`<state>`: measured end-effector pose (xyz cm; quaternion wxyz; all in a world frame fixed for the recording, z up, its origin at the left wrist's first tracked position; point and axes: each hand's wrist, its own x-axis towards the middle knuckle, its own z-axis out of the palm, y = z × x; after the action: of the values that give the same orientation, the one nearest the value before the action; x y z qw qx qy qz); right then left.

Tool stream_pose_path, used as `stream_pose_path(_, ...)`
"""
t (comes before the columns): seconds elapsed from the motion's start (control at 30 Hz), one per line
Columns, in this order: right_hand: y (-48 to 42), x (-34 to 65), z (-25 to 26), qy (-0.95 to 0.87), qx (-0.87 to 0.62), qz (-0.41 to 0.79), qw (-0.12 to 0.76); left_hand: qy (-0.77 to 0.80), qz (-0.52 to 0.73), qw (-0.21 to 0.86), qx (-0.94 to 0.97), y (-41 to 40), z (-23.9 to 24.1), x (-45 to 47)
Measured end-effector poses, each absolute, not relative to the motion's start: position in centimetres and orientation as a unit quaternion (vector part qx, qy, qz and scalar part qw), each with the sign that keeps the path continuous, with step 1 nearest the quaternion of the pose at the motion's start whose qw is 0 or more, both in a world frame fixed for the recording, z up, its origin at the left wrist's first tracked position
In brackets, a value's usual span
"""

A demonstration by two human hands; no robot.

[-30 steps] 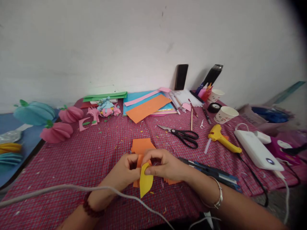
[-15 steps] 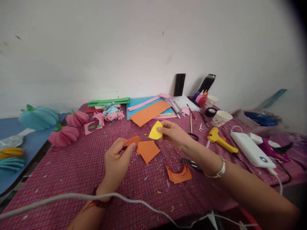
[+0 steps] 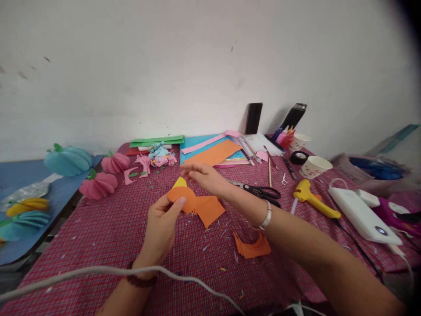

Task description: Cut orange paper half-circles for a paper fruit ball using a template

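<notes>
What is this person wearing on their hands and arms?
Both forearms are bare, with no sleeves in view and no gloves. The left hand has a dark red beaded bracelet at its wrist; the right hand has a thin silver bangle at its wrist. No rings can be made out.

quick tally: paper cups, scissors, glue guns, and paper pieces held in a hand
white paper cups: 2
black-handled scissors: 1
yellow glue gun: 1
orange rounded paper piece in the left hand: 1
total: 5
</notes>
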<state>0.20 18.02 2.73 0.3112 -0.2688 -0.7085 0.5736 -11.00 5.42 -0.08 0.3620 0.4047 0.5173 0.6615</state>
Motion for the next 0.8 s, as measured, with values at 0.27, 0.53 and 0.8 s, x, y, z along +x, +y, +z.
stream_pose_path(0.27,11.9,6.7,2.0,-0.63,-0.242,0.716,0.182,0.44,0.516,0.651,0.341,5.3,-0.7,-9.9)
stream_pose_path(0.53,10.7,8.6,0.1,-0.525,-0.298,0.764,0.228,0.46,0.428,0.668,0.398,4.9,-1.6,-8.8)
stream_pose_path(0.8,10.6,9.2,-0.9,-0.622,-0.322,0.658,0.277,0.527,0.397,0.481,0.577,5.0,-1.1,-8.2)
